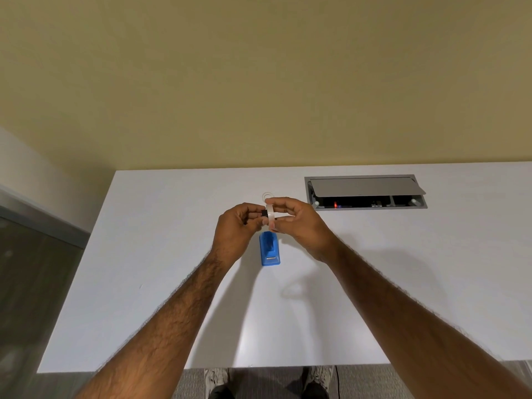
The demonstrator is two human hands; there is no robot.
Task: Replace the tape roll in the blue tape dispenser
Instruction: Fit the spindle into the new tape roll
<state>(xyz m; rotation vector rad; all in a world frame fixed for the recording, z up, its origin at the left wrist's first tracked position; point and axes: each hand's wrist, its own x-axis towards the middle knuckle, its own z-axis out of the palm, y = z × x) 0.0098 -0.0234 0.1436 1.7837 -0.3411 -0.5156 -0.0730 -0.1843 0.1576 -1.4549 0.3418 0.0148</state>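
Both hands, left (234, 226) and right (299, 223), pinch a tape roll (270, 216) above the blue dispenser (269, 249), mid-table (144, 254).

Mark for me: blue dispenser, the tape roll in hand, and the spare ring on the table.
blue tape dispenser (269, 251), head view, on its blue top face.
tape roll (270, 215), head view, on its outer band between the hands.
clear ring (268, 195), head view, on its rim, lying on the table.
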